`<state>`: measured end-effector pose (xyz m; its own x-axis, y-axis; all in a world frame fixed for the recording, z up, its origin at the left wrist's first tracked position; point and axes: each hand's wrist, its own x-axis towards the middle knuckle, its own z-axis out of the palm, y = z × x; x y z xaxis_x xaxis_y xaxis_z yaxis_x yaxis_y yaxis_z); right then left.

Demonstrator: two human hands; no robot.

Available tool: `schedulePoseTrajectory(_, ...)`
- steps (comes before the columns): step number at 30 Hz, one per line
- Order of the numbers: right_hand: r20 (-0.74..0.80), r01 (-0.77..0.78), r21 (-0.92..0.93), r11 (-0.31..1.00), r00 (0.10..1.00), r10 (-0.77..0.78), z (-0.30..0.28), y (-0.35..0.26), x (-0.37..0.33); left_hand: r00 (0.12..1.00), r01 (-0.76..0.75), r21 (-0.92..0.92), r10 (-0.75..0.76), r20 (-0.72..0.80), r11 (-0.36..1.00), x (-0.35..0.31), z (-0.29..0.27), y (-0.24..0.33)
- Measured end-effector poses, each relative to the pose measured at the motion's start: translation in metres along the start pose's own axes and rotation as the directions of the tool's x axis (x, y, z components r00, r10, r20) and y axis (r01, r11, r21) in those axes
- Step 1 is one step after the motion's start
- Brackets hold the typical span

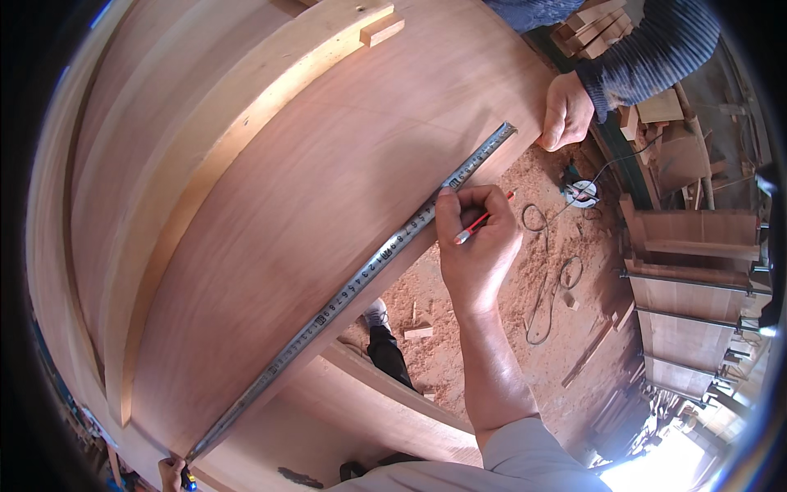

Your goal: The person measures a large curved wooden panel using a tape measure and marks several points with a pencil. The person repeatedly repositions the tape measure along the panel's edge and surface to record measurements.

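A steel tape measure point(358, 283) lies drawn out along the edge of a broad, curved reddish wood panel point(311, 189). Its free end reaches to the far right, close to a co-worker's hand point(567, 111) that grips the panel's edge. My right hand point(484, 242) is closed around a red pencil point(485, 220), its thumb pressing at the blade's edge. Down at the lower left, my left hand point(170, 475) is closed by the tape's dark case with blue and yellow on it; most of that hand is cut off or hidden.
A thick curved timber rib point(217, 152) runs along the panel's left, with a small block point(383, 29) at its upper end. Sawdust covers the floor point(525, 271), where a cord point(537, 299) loops. Clamped wood panels point(684, 297) stand at the right.
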<state>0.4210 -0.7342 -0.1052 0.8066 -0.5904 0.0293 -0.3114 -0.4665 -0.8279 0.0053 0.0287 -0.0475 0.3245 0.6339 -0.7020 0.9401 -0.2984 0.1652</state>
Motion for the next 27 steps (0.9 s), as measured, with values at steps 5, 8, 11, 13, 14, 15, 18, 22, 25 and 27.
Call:
schedulePoseTrajectory(5, -0.013, 0.073, 0.036, 0.997, 0.997, -0.072, -0.002, 0.004, 0.002, 0.997, 0.060, -0.035, -0.062, -0.055, 0.998, -0.014, 0.013, 0.024)
schedulePoseTrajectory(8, -0.019, 0.080, 0.019, 0.997, 0.997, -0.080, -0.002, 0.009, 0.005, 0.997, 0.045, -0.048, -0.048, -0.063, 0.998, -0.016, 0.019, 0.031)
schedulePoseTrajectory(11, -0.037, 0.167, -0.037, 0.985, 0.985, -0.168, -0.001, 0.011, 0.007, 0.999, 0.030, -0.028, -0.031, -0.024, 0.999, -0.036, 0.024, 0.059)
schedulePoseTrajectory(13, -0.017, 0.197, -0.109, 0.974, 0.980, -0.200, -0.001, 0.006, 0.008, 0.996, -0.087, -0.028, 0.086, -0.030, 0.996, -0.024, 0.027, 0.043)
schedulePoseTrajectory(14, -0.006, 0.307, -0.088, 0.947, 0.951, -0.309, 0.004, 0.015, 0.008, 0.991, 0.080, 0.133, -0.065, -0.116, 0.988, -0.029, 0.028, 0.046)
schedulePoseTrajectory(15, 0.015, 0.288, -0.123, 0.950, 0.957, -0.289, 0.002, 0.020, 0.014, 0.997, 0.034, 0.075, -0.029, -0.065, 0.997, -0.012, 0.028, 0.032)
schedulePoseTrajectory(18, -0.019, 0.468, -0.285, 0.836, 0.870, -0.494, -0.004, 0.040, 0.031, 0.997, -0.037, -0.154, 0.046, 0.055, 0.987, 0.005, 0.022, 0.027)
schedulePoseTrajectory(22, 0.027, 0.329, -0.333, 0.884, 0.940, -0.340, -0.004, 0.082, 0.063, 0.986, -0.147, -0.308, 0.163, 0.028, 0.940, -0.013, 0.023, 0.046)
schedulePoseTrajectory(25, 0.045, 0.171, -0.109, 0.979, 0.985, -0.167, 0.004, 0.074, 0.064, 0.984, -0.172, -0.008, 0.172, 0.032, 0.985, -0.034, 0.018, 0.060)
schedulePoseTrajectory(27, 0.088, 0.001, 0.067, 0.998, 0.996, -0.007, 0.012, 0.074, 0.068, 0.970, -0.241, 0.044, 0.239, 0.046, 0.970, -0.044, 0.013, 0.063)
